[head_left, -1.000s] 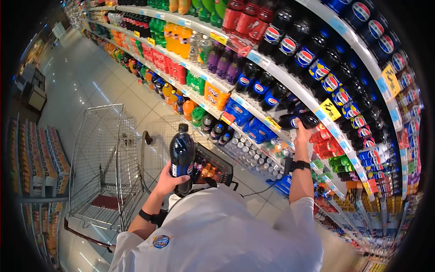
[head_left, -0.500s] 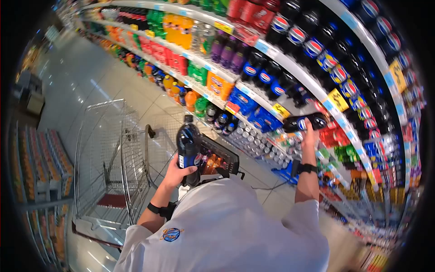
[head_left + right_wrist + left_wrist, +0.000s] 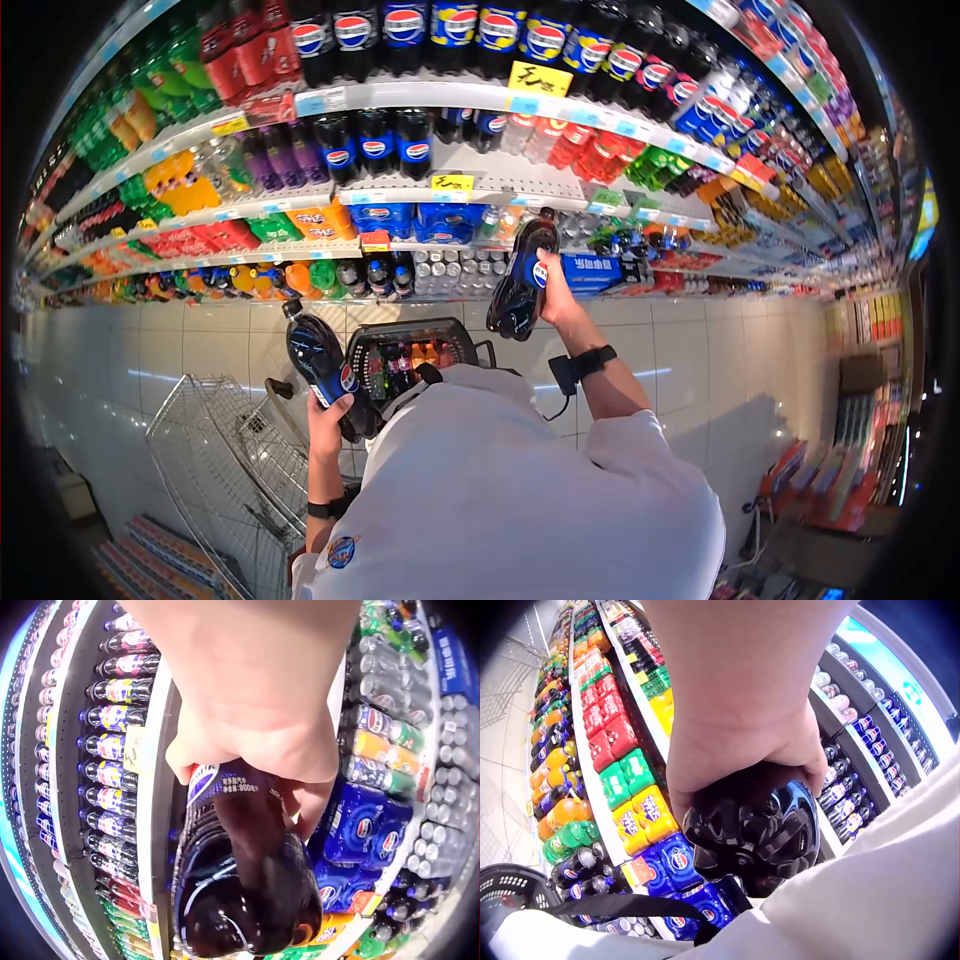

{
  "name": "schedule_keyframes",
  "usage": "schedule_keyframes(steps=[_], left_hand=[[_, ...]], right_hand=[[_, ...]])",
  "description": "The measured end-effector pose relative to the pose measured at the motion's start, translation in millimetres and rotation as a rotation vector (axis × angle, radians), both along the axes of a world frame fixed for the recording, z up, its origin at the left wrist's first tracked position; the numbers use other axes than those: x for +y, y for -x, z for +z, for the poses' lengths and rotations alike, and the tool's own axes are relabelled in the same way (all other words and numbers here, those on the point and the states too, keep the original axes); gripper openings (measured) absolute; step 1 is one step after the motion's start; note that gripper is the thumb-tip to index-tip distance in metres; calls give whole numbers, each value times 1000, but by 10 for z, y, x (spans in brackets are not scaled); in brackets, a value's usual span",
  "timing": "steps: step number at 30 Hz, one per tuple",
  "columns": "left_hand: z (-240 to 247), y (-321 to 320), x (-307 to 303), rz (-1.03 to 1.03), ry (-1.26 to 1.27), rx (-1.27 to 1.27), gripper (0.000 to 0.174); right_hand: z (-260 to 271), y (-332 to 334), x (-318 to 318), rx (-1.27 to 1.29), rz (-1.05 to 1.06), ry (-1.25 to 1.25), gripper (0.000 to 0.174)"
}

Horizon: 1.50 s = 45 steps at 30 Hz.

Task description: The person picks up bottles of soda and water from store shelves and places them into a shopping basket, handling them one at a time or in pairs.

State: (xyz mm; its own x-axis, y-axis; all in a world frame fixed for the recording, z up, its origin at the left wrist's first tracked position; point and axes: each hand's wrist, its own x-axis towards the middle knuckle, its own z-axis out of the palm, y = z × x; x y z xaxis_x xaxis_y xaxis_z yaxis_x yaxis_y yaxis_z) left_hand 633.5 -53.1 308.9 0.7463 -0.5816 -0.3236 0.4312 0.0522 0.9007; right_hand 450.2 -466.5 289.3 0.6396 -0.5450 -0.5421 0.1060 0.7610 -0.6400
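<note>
Around dark bottles (image 3: 322, 362), both hands (image 3: 556, 297) curl.

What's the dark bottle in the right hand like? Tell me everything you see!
The shiny, dark plastic-looking bottle has a dark cap, a blue label with a round red, white and blue logo, and a bumpy bottom. It's tilted, cap end towards the white-edged drink shelves. The right hand grips its middle, above the floor.

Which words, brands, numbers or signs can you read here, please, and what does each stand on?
"PEPSI": on the upper-shelf bottles.
"900": on the bottle in the right hand.
Yellow price signs and the remaining print: too small or blurred to read surely.
</note>
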Motion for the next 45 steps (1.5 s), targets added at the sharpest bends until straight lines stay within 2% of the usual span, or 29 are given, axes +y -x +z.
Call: schedule_keyframes(steps=[6,10,14,16,19,21,22,24,28,29,32,34,36,37,39,42,45], left_hand=[[42,-111,-293,-177,-60,-45,51],[248,-69,-559,-321,-101,-7,54],[170,-22,-756,-364,-88,-35,53],[145,15,-832,-365,-99,3,54],[-55,6,-870,-374,-145,-4,56],[-49,24,-923,-359,-144,36,56],[-91,7,-930,-363,-150,50,56],[-356,-30,-886,-339,-183,76,57],[-988,-99,-796,-231,-230,154,64],[-1257,-103,-743,-210,-263,178,66],[-2081,-161,-670,-193,-423,243,78],[-2855,-119,-603,-201,-499,99,85],[-3386,-152,-597,-321,-828,-10,85],[-3654,-157,-590,-368,-879,2,89],[-4157,-171,-586,-465,-960,1,94],[-4845,-77,-560,-485,-1082,11,93],[-5519,32,-473,-481,-1096,84,96]], right_hand=[[-123,747,198,28,-31,-52,53],[-171,1214,349,65,-217,-7,58],[-225,1570,449,118,-324,9,56],[-360,1742,429,86,-297,-26,55],[-294,1763,456,149,-242,-89,56],[-281,1678,493,256,-202,18,58],[-286,1636,510,280,-178,-7,58],[-360,1501,478,256,0,-6,56],[-947,1189,466,481,195,-80,48],[-1044,1010,493,478,305,-53,46],[-1700,523,661,566,418,-11,37],[-2272,232,762,598,554,-21,33],[-2724,-123,961,699,660,81,40],[-3035,-245,1063,744,704,135,45],[-3565,-478,1289,794,780,160,45],[-4183,-696,1593,823,814,149,45],[-4732,-779,1827,689,775,92,44]])
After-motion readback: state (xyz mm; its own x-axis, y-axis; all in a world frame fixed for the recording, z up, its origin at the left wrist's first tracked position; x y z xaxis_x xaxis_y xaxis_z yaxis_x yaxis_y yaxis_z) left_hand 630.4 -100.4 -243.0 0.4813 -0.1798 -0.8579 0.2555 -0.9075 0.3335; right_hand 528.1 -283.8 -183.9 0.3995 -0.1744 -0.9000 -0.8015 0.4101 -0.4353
